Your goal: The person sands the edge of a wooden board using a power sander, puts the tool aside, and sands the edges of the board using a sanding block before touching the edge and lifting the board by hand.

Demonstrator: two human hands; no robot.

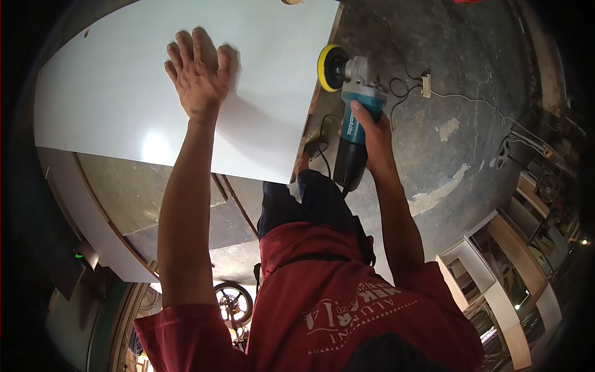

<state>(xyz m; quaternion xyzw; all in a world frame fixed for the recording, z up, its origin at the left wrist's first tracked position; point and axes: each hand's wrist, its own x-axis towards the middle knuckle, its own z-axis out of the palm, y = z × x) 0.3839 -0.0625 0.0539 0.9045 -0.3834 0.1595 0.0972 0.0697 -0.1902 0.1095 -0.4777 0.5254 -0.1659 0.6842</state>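
Observation:
My left hand [199, 79] lies flat on a white board [124, 93], fingers spread and holding nothing. In my right hand [374, 133] is a teal and black angle grinder [356, 124], gripped round its body. A round pad with a yellow rim [330, 68] is fitted at its head. That pad sits close to the board's right edge; whether it touches the edge I cannot tell. The thumb of the right hand shows on the grinder, and most of the other fingers are hidden behind it.
A power strip [426, 85] with cords lies on the concrete floor [458, 142] to the right. Wooden cabinet frames [496, 291] stand at lower right. A wheel [233, 304] shows behind my body, and another panel [93, 211] is at left.

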